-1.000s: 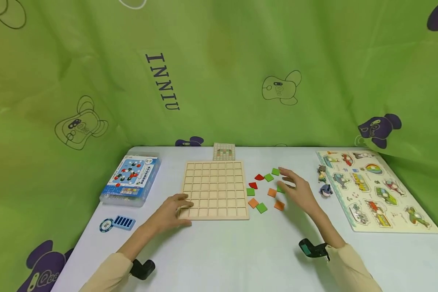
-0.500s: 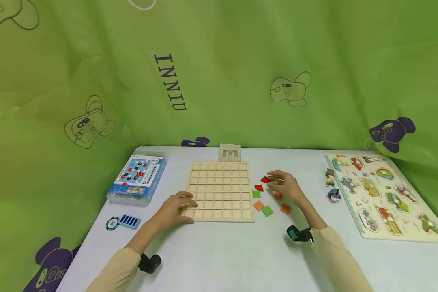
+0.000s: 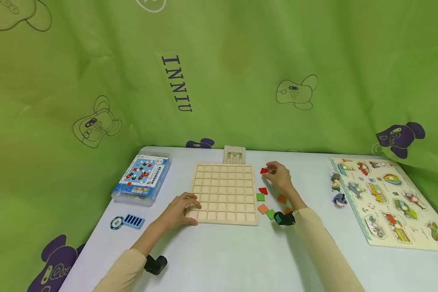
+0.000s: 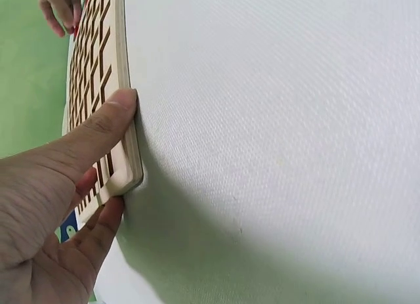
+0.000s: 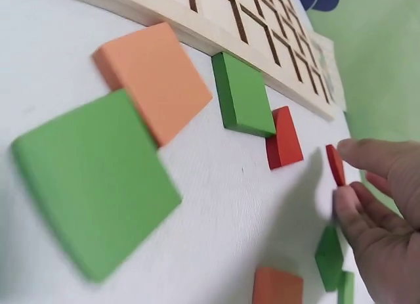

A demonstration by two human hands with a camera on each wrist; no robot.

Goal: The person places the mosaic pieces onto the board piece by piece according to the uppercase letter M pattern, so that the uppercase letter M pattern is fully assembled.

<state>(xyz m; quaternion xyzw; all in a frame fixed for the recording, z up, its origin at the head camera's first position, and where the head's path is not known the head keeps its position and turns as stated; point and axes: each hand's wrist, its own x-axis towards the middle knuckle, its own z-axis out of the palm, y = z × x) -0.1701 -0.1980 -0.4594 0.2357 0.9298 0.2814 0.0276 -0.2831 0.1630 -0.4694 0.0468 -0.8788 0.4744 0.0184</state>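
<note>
My left hand [image 3: 180, 209] grips the near left corner of a wooden grid board [image 3: 226, 194]. In the left wrist view the thumb lies on the board's front rim [image 4: 123, 74], with fingers at its left side. My right hand [image 3: 280, 177] pinches a red, round-edged tile [image 5: 335, 165] between thumb and forefinger, beside the board's far right corner. A second red tile [image 5: 284, 138] touches a green square tile [image 5: 244, 95] along the board's right side. An orange tile [image 5: 157, 77] and a green tile [image 5: 98, 182] lie closer. Further green tiles [image 5: 330, 258] sit partly behind my right hand.
A small pattern card [image 3: 235, 154] lies behind the board. To the left are a boxed set [image 3: 143, 178], a round chip [image 3: 117, 222] and a blue slotted piece [image 3: 134, 221]. Two small figurines [image 3: 339, 199] and a picture puzzle [image 3: 387, 198] lie to the right.
My right hand has moved left from the green tiles, taken hold of a red tile and shifted it toward the back. The left hand stays at the board's corner. The head view has turned slightly left.
</note>
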